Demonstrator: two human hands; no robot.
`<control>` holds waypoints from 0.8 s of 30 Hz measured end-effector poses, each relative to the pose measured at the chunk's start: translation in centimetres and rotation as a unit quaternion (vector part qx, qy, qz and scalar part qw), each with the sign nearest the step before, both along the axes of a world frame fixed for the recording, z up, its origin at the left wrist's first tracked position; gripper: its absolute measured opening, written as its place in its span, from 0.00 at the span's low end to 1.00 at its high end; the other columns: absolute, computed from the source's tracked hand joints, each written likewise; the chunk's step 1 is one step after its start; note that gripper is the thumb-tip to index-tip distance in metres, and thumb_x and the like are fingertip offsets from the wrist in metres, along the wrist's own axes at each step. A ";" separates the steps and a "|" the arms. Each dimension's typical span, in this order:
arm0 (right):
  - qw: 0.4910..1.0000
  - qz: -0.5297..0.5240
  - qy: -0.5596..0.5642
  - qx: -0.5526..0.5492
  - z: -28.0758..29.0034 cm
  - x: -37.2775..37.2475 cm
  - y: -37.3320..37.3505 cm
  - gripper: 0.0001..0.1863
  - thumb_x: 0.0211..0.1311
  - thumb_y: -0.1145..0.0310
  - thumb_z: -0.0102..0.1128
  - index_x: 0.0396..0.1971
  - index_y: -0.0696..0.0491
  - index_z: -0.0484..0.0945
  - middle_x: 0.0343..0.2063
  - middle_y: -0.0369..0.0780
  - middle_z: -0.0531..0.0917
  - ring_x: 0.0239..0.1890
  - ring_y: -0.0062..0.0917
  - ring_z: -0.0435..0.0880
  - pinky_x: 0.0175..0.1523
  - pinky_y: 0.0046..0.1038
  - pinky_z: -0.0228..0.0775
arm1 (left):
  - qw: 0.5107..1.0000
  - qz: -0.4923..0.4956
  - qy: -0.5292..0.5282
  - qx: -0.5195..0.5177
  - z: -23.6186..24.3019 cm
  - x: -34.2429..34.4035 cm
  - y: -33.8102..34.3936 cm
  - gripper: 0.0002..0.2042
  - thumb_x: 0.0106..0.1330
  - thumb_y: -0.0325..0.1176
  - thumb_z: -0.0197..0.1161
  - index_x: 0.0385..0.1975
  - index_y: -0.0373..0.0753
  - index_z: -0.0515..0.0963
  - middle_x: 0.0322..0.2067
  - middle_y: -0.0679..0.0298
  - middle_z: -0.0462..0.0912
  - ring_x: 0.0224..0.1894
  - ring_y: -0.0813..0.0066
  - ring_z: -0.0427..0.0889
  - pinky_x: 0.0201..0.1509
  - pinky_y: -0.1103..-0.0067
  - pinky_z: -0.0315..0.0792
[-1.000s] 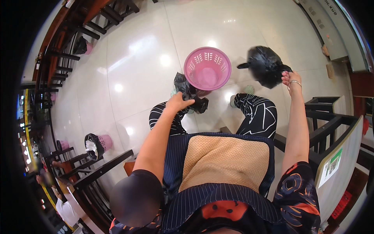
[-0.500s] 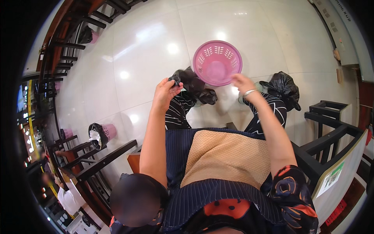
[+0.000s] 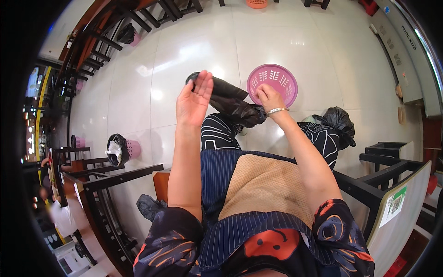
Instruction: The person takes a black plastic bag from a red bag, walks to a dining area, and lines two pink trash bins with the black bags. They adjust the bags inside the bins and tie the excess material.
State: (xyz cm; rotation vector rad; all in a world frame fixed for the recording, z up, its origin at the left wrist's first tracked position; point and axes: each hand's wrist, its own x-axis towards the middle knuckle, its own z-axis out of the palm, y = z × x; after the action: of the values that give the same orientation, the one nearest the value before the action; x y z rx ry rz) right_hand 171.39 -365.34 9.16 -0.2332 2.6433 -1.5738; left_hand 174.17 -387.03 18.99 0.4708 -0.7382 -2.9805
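My left hand (image 3: 195, 100) is raised, palm up, with its fingers stretched out together. A black plastic bag (image 3: 230, 102) lies behind these fingers and stretches right, over my knee, to beside my right hand (image 3: 270, 98). The right hand, with a bracelet at the wrist, has its fingers pressed together in front of a pink slotted plastic basket (image 3: 286, 82). What those fingers hold, if anything, is hidden. The basket stands on the floor beyond my knees.
A bunched black bag (image 3: 338, 125) sits by my right leg. Another dark bag (image 3: 151, 207) is at lower left. A pink lined bin (image 3: 133, 149) stands near a dark chair frame (image 3: 124, 177). An orange basket (image 3: 256, 3) is far ahead. A black stool frame (image 3: 385, 159) is at right.
The black bag, bunched at my left hand before, now stretches out toward the right. My left fingers have straightened, palm up. My right hand has moved left, nearer the bag.
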 end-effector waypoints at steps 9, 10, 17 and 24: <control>0.981 0.152 0.099 0.069 -0.7 2.3 -4.7 0.21 0.47 0.65 0.56 0.43 0.55 0.70 0.42 0.48 0.73 0.45 0.40 0.71 0.50 0.33 0.63 | 0.990 -0.086 0.092 0.058 6.0 2.8 2.0 0.13 0.64 0.26 0.40 0.43 0.24 0.65 0.47 0.49 0.71 0.55 0.57 0.66 0.58 0.68 0.64; 0.984 0.143 0.073 0.076 -0.9 2.3 -4.7 0.18 0.48 0.64 0.56 0.40 0.56 0.72 0.41 0.48 0.74 0.44 0.40 0.71 0.49 0.34 0.64 | 0.990 -0.083 0.100 0.058 6.3 3.3 1.7 0.13 0.64 0.26 0.40 0.43 0.24 0.65 0.47 0.49 0.71 0.55 0.57 0.66 0.59 0.68 0.64; 0.996 0.010 0.092 -0.015 4.4 2.3 -1.2 0.14 0.56 0.60 0.49 0.23 0.57 0.71 0.20 0.51 0.73 0.25 0.45 0.73 0.30 0.36 0.63 | 0.987 0.101 0.105 -0.074 4.0 2.8 -1.0 0.15 0.65 0.31 0.43 0.47 0.28 0.62 0.49 0.50 0.67 0.54 0.58 0.66 0.57 0.69 0.64; 0.995 0.063 0.079 0.024 8.1 1.9 2.7 0.18 0.58 0.58 0.47 0.21 0.59 0.71 0.18 0.48 0.73 0.22 0.39 0.72 0.30 0.33 0.63 | 0.640 -0.021 0.314 -0.701 1.8 1.7 6.5 0.18 0.55 0.24 0.56 0.46 0.38 0.66 0.42 0.62 0.73 0.43 0.72 0.73 0.43 0.80 0.68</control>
State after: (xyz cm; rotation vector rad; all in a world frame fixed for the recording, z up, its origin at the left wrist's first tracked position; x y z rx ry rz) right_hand 173.32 -362.67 17.28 -0.5324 2.7157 -1.5081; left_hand 175.90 -380.50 20.74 -0.6290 -2.3336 -1.4042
